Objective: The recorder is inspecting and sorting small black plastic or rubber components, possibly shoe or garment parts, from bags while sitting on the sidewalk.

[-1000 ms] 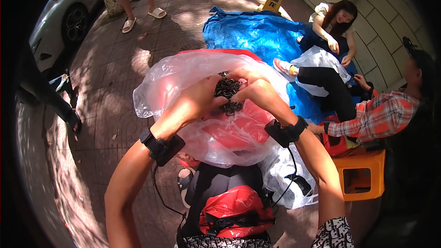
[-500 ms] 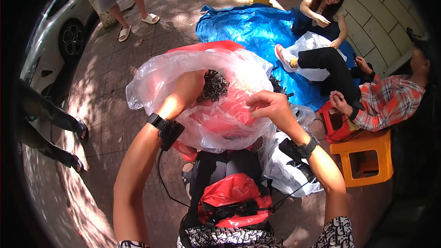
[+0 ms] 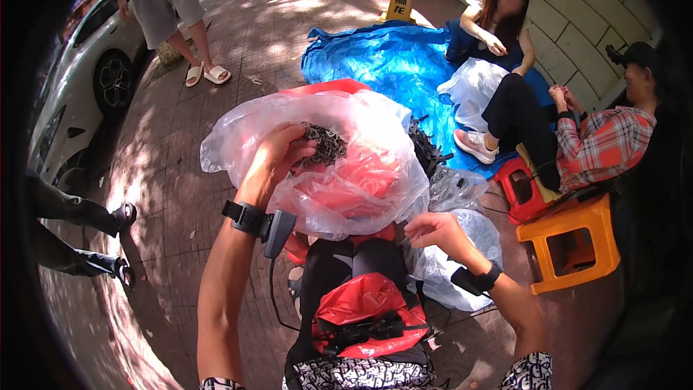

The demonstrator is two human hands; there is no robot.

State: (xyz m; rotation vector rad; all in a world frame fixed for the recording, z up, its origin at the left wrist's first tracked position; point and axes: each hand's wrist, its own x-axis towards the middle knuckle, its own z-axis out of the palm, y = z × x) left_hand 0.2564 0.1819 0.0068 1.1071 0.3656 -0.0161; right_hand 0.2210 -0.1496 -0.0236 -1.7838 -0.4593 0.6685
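head view, from left to right: one white car (image 3: 79, 94) is parked at the far left, and one person in grey shorts and pale sandals (image 3: 167, 11) stands beside it on the brick paving. two dark shoes (image 3: 123, 242) of someone else show at the left edge. the left hand (image 3: 278, 152) reaches into the mouth of one big clear plastic bag (image 3: 339, 166) with red lining showing through, its fingers curled around a clump of small dark metal pieces (image 3: 325, 146). the right hand (image 3: 433, 230) sits low at the bag's right side, fingers loosely bent at the plastic (whether they pinch it i cannot tell). each wrist carries one black strap. behind lies one blue tarp (image 3: 382, 65), then two seated people (image 3: 556, 101), one red stool (image 3: 518, 189) and one orange stool (image 3: 570, 242).
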